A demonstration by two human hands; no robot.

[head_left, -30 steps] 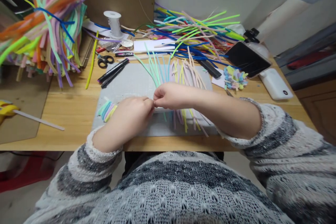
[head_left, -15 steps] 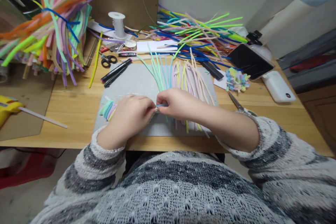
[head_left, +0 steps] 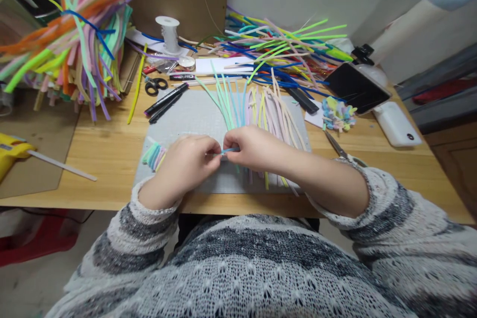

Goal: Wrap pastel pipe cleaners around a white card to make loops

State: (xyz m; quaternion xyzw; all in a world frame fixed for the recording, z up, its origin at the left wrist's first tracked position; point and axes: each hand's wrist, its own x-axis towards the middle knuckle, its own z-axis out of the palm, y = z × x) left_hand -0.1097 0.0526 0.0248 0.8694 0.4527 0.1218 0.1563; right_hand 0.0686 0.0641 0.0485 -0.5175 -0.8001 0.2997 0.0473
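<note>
Between my two hands a short light-blue pipe cleaner [head_left: 230, 150] shows over the grey cutting mat [head_left: 179, 119]. My right hand [head_left: 249, 146] is closed in a pinch around it. My left hand [head_left: 194, 156] pinches the pipe cleaner's other end, its thumb and forefinger close to my right fingertips. Green, blue, yellow, lilac and peach pipe cleaners [head_left: 274, 119] lie side by side on the mat, partly hidden under my right hand and forearm. Left of my left hand sits a small bundle of pastel pieces [head_left: 153, 155].
Scissors [head_left: 155, 86], black markers [head_left: 167, 102] and a wire spool [head_left: 169, 35] lie behind the mat. A large pipe cleaner bunch [head_left: 85, 35] stands left, above a yellow glue gun [head_left: 13, 154]. At right are a pastel fluffy piece [head_left: 338, 113], a phone [head_left: 357, 87] and more scissors [head_left: 341, 149].
The fingertips of my left hand have drawn slightly apart from my right, and a thin strand now shows between them. The view has shifted a little.
</note>
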